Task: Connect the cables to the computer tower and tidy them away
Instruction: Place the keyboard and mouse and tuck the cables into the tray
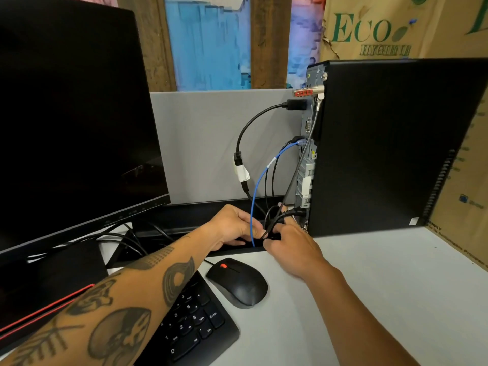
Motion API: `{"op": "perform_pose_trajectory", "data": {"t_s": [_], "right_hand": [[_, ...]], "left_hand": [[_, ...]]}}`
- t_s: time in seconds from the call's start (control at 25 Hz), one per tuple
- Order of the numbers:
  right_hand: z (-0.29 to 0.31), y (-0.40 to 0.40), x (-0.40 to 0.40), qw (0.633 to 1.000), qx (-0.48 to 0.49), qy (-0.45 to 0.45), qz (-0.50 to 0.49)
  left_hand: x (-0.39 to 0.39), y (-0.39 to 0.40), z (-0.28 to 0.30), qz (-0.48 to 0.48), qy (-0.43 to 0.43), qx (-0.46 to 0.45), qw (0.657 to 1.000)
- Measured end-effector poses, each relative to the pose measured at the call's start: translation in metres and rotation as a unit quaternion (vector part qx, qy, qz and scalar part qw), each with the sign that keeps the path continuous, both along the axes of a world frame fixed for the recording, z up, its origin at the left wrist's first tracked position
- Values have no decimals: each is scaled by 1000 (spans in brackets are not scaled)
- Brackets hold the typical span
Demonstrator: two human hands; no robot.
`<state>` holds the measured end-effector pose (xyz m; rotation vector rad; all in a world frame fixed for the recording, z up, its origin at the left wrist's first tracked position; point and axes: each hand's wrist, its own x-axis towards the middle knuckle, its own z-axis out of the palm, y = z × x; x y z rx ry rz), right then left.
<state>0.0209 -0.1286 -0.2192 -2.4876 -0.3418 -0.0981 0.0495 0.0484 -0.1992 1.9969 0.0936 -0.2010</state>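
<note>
The black computer tower [390,143] stands upright at the right, its rear panel facing left. A blue cable [260,186], a thick black cable with a white tape tag [241,157] and several thin black cables [274,220] hang from the rear ports down to a black cable slot [200,220] at the desk's back. My left hand [232,224] and my right hand [289,248] meet at the slot just left of the tower's base. Both pinch the bundle of cables there; the fingertips are partly hidden by the cables.
A black monitor [74,122] fills the left, with its stand base [52,281] below. A black mouse [239,281] and a keyboard [190,323] lie on the white desk [383,299]. A grey partition [206,143] and cardboard boxes [383,27] stand behind.
</note>
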Motion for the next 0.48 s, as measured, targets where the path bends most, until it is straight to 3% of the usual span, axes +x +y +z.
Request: {"op": "perform_pose_trajectory", "data": {"t_s": [0.12, 0.24, 0.36, 0.48], "right_hand": [[2, -3, -4, 999, 15, -39, -33], [-3, -4, -11, 994, -77, -74, -25], [-8, -6, -13, 993, -89, -79, 3], [-13, -10, -11, 993, -91, -79, 4]], "left_hand": [[-5, 4, 3, -11, 1, 6, 1000], [-6, 12, 4, -7, 17, -32, 999], [-4, 16, 2, 7, 8, -68, 998], [1, 10, 2, -7, 8, -36, 999]]}}
